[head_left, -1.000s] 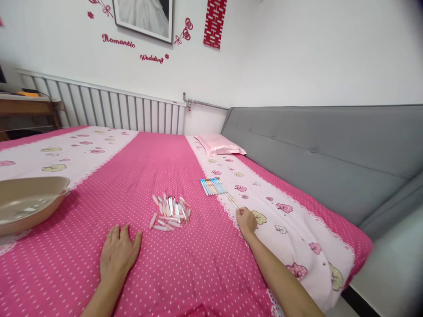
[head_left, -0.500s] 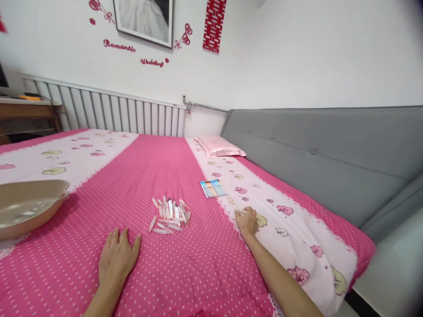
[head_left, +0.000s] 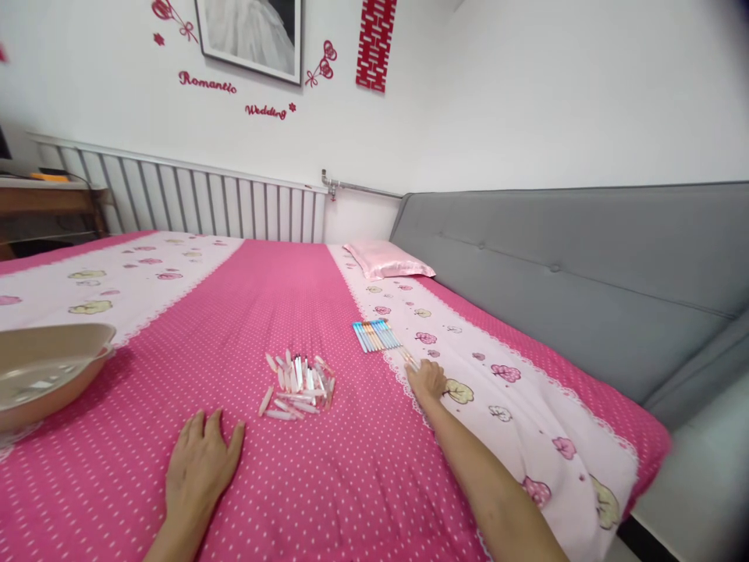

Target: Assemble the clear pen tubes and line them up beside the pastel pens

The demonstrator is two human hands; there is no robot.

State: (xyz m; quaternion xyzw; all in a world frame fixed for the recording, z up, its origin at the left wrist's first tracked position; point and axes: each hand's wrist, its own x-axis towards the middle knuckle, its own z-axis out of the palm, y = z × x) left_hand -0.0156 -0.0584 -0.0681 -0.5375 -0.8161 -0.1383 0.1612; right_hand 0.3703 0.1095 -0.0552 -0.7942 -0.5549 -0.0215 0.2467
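My left hand [head_left: 200,460] lies flat on the pink dotted bedspread with its fingers spread, holding nothing. To its upper right is a loose pile of short, slim pink and white pen-like pieces [head_left: 301,390], a few with dark tips. My right hand [head_left: 427,378] is closed around the near end of a slim pale pen [head_left: 410,357] on the lace-edged white band; its fingertips are partly hidden. Just beyond the pale pen lies a neat side-by-side row of blue, white and orange pens [head_left: 376,336].
A beige basin [head_left: 87,367] stands on the bed at the left. A pink pillow [head_left: 386,259] lies at the far corner, by the grey padded headboard [head_left: 555,257]. Behind the bed are a white radiator [head_left: 222,199] and a wooden table [head_left: 52,204].
My right hand has moved slightly forward, toward the row of pens, and less of the pale pen shows. My left hand still rests on the bedspread. The view has shifted slightly.
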